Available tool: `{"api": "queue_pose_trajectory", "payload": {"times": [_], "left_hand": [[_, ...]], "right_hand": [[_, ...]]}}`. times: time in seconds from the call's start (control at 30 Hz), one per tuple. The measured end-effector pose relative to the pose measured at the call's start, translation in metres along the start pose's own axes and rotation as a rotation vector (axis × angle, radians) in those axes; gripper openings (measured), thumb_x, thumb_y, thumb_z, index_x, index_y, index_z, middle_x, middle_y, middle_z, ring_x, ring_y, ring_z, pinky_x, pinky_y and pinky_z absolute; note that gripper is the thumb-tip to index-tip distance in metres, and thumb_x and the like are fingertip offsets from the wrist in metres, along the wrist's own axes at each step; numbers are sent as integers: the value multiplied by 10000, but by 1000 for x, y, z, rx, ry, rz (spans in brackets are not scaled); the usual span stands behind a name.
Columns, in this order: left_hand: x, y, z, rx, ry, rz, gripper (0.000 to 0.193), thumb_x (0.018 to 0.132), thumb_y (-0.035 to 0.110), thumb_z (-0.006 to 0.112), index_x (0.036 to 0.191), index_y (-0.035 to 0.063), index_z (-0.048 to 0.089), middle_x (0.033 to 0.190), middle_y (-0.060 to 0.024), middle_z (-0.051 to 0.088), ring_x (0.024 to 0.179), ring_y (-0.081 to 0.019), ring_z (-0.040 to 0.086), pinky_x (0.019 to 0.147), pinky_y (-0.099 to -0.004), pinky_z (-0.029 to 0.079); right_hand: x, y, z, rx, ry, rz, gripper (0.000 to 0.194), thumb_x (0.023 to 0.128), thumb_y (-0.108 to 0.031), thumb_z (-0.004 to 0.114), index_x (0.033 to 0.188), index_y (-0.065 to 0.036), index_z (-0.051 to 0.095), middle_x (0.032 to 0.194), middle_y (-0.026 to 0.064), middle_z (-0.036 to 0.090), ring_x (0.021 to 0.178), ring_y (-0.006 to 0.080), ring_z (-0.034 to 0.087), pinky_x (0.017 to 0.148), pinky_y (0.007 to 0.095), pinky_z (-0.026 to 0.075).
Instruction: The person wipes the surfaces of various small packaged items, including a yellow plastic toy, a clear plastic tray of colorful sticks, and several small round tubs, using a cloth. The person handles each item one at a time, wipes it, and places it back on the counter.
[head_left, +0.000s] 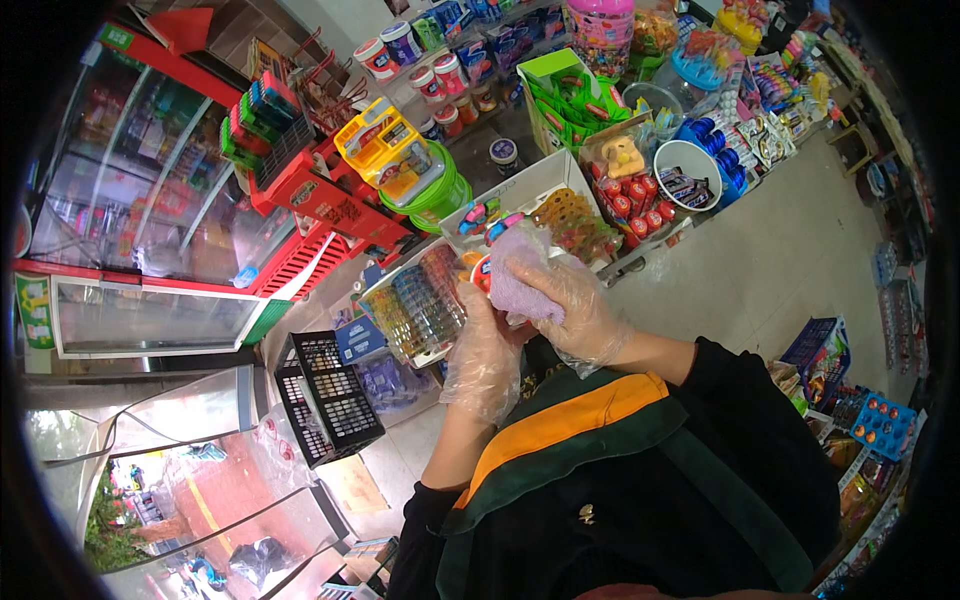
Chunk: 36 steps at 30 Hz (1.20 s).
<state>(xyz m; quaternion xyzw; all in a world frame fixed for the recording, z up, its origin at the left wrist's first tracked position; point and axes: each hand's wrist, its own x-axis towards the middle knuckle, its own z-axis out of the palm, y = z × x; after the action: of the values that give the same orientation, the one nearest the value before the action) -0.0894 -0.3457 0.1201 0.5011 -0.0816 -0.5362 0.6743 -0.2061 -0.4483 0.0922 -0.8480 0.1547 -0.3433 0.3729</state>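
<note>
My left hand (486, 349), in a clear plastic glove, grips a small round container (481, 274) with a red, white and orange label. Most of that container is hidden behind my fingers and the cloth. A light purple cloth (523, 281) is bunched in my right hand (574, 311), gloved the same way, and it lies against the container. Just beyond my hands, a white cardboard box (517, 193) holds bagged sweets (566, 217) and small colourful packs. To the left of my left hand stand stacked clear tubs of coloured goods (416, 304).
A black plastic crate (328, 397) stands on the floor at lower left. A red-framed glass-door fridge (142, 180) fills the upper left. Gum tubs (448, 75) line a shelf at the back. A white bucket (688, 176) holds wrapped bars. More goods (862, 450) stand at right.
</note>
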Motion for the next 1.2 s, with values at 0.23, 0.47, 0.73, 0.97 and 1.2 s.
{"api": "queue_pose_trajectory", "payload": {"times": [0.23, 0.47, 0.73, 0.97, 1.2], "left_hand": [[8, 0, -8, -76, -119, 30, 557, 1057, 430, 442, 1444, 29, 437, 1412, -111, 544, 1319, -246, 523, 1122, -422, 406], [8, 1, -28, -61, -304, -2, 612, 999, 406, 529, 1455, 7, 436, 1399, -122, 547, 1309, -250, 528, 1127, -414, 409], [2, -9, 2, 145, -94, 155, 595, 990, 102, 560, 1518, 13, 301, 1420, -138, 513, 1296, -255, 540, 1096, -390, 442], [4, -7, 13, 150, -125, 180, 627, 1002, 383, 589, 1482, 47, 368, 1406, -123, 531, 1338, -281, 501, 1103, -438, 433], [5, -6, -7, -130, -328, 92, 617, 1024, 470, 531, 1476, 71, 396, 1422, -126, 522, 1337, -266, 508, 1121, -420, 414]], "right_hand": [[12, -10, -5, 504, 66, 157, 636, 882, -159, 752, 1457, -39, 507, 1386, 189, 609, 1308, 301, 578, 1093, 382, 442], [21, -8, -24, 435, -194, 3, 813, 766, -296, 885, 1439, -41, 508, 1467, 153, 544, 1367, 285, 517, 1124, 421, 403], [5, 0, -2, 180, 27, 104, 739, 807, -322, 854, 1411, -82, 503, 1431, 191, 554, 1330, 360, 538, 1099, 417, 428], [14, -3, -15, 406, 24, 116, 580, 927, -368, 712, 1395, -65, 554, 1439, 194, 556, 1334, 319, 545, 1103, 405, 422], [18, -9, -25, 485, -178, 177, 577, 926, -300, 712, 1414, -52, 529, 1451, 173, 559, 1331, 292, 553, 1101, 397, 424]]}}
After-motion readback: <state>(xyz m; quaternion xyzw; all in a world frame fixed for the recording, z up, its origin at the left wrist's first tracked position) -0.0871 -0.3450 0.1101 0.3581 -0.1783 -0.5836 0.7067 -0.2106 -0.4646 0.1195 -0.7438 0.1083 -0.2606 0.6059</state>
